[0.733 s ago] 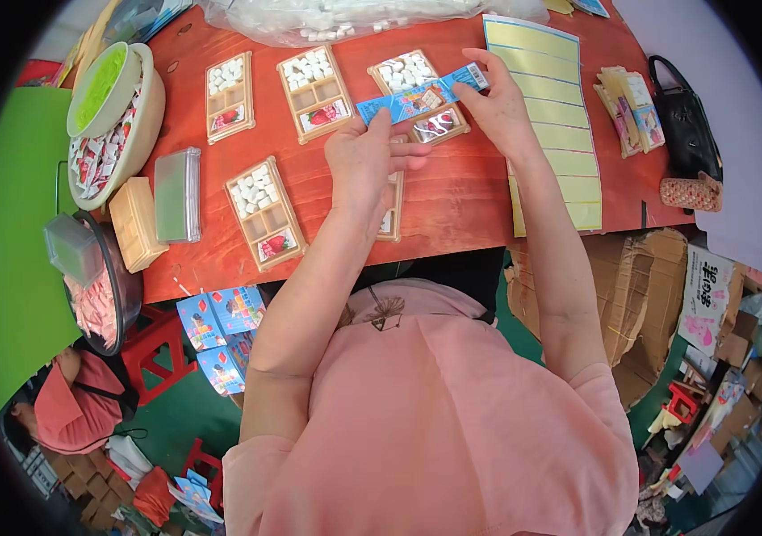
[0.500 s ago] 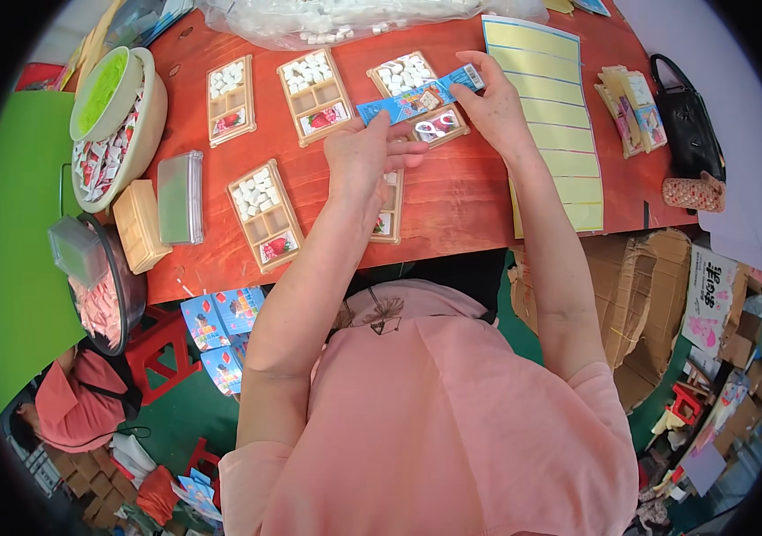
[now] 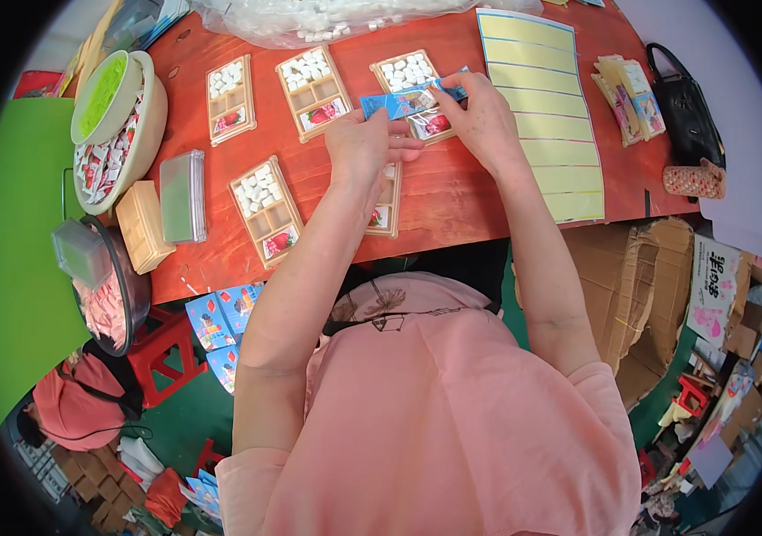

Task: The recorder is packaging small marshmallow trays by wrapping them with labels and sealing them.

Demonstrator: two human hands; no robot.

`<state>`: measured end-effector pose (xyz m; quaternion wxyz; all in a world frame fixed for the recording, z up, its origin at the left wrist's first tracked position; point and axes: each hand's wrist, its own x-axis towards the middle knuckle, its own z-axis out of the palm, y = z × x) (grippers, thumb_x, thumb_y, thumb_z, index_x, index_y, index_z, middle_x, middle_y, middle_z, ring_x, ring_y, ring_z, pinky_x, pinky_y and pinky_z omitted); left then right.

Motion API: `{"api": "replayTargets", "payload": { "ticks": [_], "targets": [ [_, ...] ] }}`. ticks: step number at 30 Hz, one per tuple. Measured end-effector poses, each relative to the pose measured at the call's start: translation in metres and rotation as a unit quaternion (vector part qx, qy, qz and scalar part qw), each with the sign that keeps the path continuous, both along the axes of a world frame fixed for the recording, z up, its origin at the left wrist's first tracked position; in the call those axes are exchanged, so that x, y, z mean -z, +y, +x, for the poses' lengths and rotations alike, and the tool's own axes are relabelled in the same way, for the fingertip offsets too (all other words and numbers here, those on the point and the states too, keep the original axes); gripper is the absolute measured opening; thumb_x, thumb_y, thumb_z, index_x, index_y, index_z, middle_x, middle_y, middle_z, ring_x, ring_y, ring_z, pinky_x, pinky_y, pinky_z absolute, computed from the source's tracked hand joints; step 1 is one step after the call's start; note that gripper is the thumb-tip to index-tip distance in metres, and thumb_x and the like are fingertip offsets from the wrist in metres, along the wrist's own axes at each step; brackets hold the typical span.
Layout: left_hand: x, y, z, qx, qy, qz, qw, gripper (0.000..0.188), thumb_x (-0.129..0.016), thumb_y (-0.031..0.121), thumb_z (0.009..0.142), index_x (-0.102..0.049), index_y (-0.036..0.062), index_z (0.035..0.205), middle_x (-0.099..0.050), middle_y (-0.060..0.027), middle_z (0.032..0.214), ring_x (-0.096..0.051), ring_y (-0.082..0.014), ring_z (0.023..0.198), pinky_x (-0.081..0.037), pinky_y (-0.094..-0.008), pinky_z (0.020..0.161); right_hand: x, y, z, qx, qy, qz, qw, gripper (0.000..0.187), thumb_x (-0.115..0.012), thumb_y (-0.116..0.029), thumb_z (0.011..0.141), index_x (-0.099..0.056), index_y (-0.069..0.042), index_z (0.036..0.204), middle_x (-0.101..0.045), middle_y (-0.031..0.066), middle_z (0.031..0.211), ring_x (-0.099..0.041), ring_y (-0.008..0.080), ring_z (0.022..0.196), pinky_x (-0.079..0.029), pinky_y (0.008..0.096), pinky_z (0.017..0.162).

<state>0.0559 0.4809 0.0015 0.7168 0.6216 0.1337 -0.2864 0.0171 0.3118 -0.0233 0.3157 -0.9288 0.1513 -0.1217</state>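
Note:
A blue printed card strip [image 3: 381, 105] is held between both hands over a tan tray [image 3: 435, 68] of white marshmallow-like pieces. My left hand [image 3: 356, 147] pinches its left end near the thumb, the other fingers stretched out beneath. My right hand [image 3: 486, 121] grips the right part, covering much of it; a clear glossy patch hangs below the strip. Similar trays stand around: one at far left [image 3: 219, 108], one beside it [image 3: 303, 99], and one nearer [image 3: 262, 223]. Another tray [image 3: 383, 233] is mostly hidden by my left forearm. Each shows a strawberry-printed packet in a compartment.
A yellow lined sheet [image 3: 542, 116] lies right, with filled packs [image 3: 628, 98] and a black bag [image 3: 692, 125] beyond. Left are a bowl [image 3: 156, 116] of packets, stacked tan trays [image 3: 142, 228] and clear lids [image 3: 183, 196]. A plastic bag of white pieces [image 3: 265, 31] lies at the back.
My right hand has moved left and slightly down along the strip, closer to my left hand, and now covers more of its right end. My left hand has barely moved.

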Motion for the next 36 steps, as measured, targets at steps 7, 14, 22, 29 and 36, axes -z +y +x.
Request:
{"api": "replayTargets", "payload": {
  "ticks": [7, 14, 22, 29, 36],
  "targets": [
    [-0.008, -0.002, 0.002, 0.110, -0.007, 0.052, 0.992, 0.026, -0.051, 0.011, 0.101, -0.058, -0.0116, 0.113, -0.069, -0.0236, 0.102, -0.074, -0.0291, 0.075, -0.062, -0.0303, 0.056, 0.001, -0.002, -0.027, 0.056, 0.005, 0.020, 0.998, 0.024, -0.070, -0.026, 0.091, -0.066, -0.006, 0.104, -0.067, 0.0134, 0.104, -0.066, 0.0328, 0.095, -0.053, 0.0431, 0.082],
    [-0.006, -0.014, 0.001, 0.137, -0.018, 0.082, 0.987, 0.027, -0.059, 0.016, 0.098, -0.064, -0.0087, 0.109, -0.070, -0.0202, 0.099, -0.074, -0.0264, 0.071, -0.060, -0.0305, 0.054, -0.002, -0.003, -0.039, 0.099, 0.023, 0.032, 0.994, 0.023, -0.069, -0.025, 0.092, -0.066, -0.006, 0.104, -0.067, 0.0146, 0.102, -0.066, 0.0332, 0.095, -0.052, 0.0428, 0.083],
    [-0.003, -0.018, -0.001, 0.149, -0.026, 0.088, 0.985, 0.026, -0.061, 0.017, 0.098, -0.064, -0.0062, 0.109, -0.070, -0.0185, 0.098, -0.073, -0.0244, 0.067, -0.059, -0.0301, 0.052, 0.002, -0.007, -0.040, 0.097, 0.031, 0.039, 0.994, 0.022, -0.068, -0.025, 0.092, -0.066, -0.008, 0.106, -0.066, 0.0129, 0.105, -0.066, 0.0319, 0.096, -0.052, 0.0429, 0.083],
    [-0.002, -0.026, -0.014, 0.164, -0.147, 0.172, 0.960, 0.020, -0.069, 0.003, 0.085, -0.063, -0.0083, 0.100, -0.071, -0.0174, 0.081, -0.072, -0.0237, 0.058, -0.057, -0.0318, 0.044, -0.007, 0.001, -0.052, 0.109, 0.041, -0.002, 0.993, 0.019, -0.067, -0.024, 0.093, -0.064, -0.010, 0.105, -0.065, 0.0121, 0.104, -0.066, 0.0323, 0.098, -0.053, 0.0444, 0.082],
    [-0.009, -0.022, -0.032, 0.283, -0.249, 0.226, 0.898, 0.027, -0.071, 0.004, 0.084, -0.062, -0.0051, 0.109, -0.071, -0.0133, 0.079, -0.070, -0.0185, 0.058, -0.056, -0.0278, 0.046, -0.008, 0.018, -0.102, 0.132, 0.031, -0.026, 0.990, 0.018, -0.068, -0.021, 0.090, -0.063, -0.009, 0.103, -0.066, 0.0124, 0.101, -0.067, 0.0340, 0.089, -0.055, 0.0449, 0.073]
  ]
}}
